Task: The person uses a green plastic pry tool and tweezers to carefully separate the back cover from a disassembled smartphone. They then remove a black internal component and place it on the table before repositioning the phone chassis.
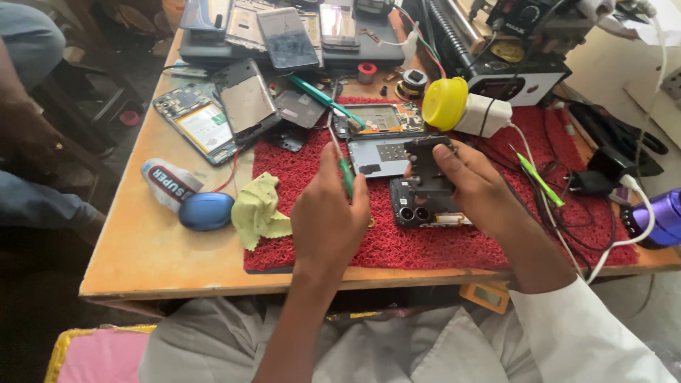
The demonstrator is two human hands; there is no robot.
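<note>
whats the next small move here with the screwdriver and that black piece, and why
Probably bring the screwdriver tip across to the black plate. The left hand holds it upright, clear of the plate, which the right hand holds above the opened phone.

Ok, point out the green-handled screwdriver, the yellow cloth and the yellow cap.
green-handled screwdriver (345, 177), head view, on its green handle.
yellow cloth (259, 209), head view, on its middle fold.
yellow cap (445, 103), head view, on its side.

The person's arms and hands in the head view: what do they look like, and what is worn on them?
Both hands are bare, with no gloves, rings or watch visible. The left hand continues into a forearm that is uncovered down to the bottom edge of the picture. The right hand has a bare wrist and forearm, then a loose white sleeve of plain cloth, without markings.
</note>
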